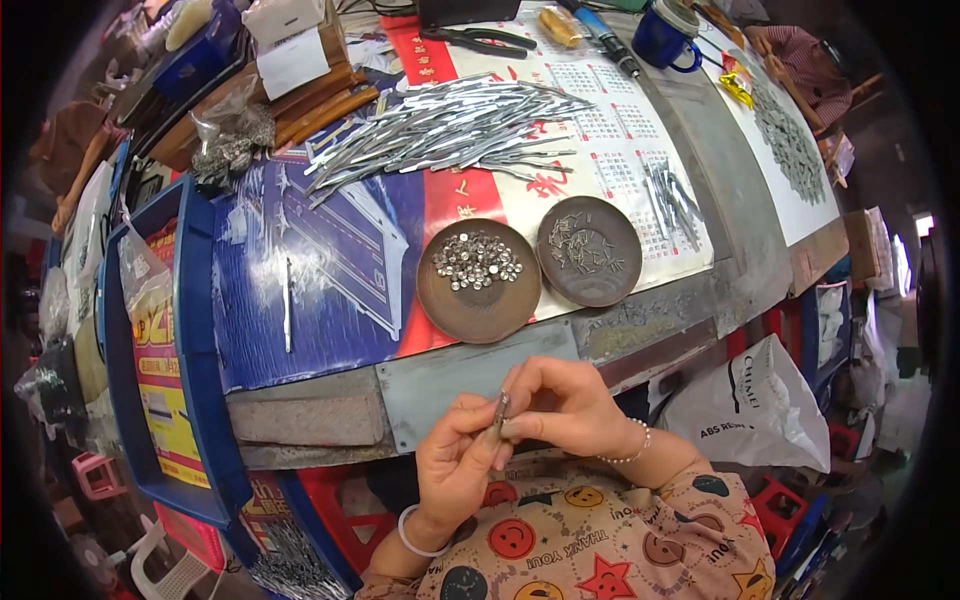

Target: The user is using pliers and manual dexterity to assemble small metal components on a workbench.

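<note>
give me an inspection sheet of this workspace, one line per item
Surface: worn bench, partly covered by a printed sheet.
Job's things: small metal piece; left dish with round metal bits; right dish with thin pieces; loose pile of metal strips.
Clutter: pliers and blue mug at the far side; blue tray on the left.
Hands: left hand and right hand both pinch the small metal piece.
Cables: nothing seen.
Surroundings: another person at upper right; white bag at lower right.
</note>
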Demonstrator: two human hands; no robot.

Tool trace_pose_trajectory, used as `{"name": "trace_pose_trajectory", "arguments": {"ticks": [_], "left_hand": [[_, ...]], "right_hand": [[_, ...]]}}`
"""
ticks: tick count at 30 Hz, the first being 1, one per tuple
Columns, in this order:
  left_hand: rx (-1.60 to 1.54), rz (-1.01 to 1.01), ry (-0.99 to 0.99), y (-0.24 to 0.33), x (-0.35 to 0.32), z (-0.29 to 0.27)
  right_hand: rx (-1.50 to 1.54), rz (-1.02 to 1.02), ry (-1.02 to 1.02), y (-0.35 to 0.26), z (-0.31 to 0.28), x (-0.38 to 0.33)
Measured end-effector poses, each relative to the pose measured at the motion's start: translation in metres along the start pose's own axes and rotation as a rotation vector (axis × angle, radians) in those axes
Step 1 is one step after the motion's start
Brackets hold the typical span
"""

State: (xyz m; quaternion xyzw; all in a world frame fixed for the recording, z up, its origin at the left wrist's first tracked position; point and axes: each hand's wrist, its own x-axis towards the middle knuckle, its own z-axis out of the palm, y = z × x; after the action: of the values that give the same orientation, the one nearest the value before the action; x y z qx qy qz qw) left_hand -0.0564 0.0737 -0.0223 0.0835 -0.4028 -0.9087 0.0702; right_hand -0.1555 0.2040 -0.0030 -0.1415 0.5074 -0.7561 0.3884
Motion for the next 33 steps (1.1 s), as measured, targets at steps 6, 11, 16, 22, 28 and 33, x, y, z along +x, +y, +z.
{"name": "trace_pose_trajectory", "arguments": {"ticks": [6, 11, 16, 22, 28, 33], "left_hand": [[0.230, 0.189, 0.042, 0.001, -0.005, 0.007], [0.352, 0.381, 0.150, -0.004, -0.001, 0.009], [0.528, 0.508, 0.219, -0.003, -0.005, 0.012], [0.645, 0.513, 0.171, -0.004, -0.006, 0.010], [0.493, 0.403, 0.145, -0.008, -0.008, 0.008], [0.296, 0.255, 0.046, -0.005, -0.011, 0.012]], "right_hand": [[0.186, 0.158, -0.057, -0.005, 0.004, 0.009], [-0.467, -0.421, 0.054, -0.001, 0.019, 0.016], [-0.749, -0.668, 0.175, -0.005, 0.037, 0.014], [-0.995, -0.772, 0.147, -0.001, 0.028, 0.013], [-1.063, -0.613, 0.046, 0.007, 0.021, 0.010], [-0.549, -0.472, 0.438, -0.017, -0.020, 0.031]]}}
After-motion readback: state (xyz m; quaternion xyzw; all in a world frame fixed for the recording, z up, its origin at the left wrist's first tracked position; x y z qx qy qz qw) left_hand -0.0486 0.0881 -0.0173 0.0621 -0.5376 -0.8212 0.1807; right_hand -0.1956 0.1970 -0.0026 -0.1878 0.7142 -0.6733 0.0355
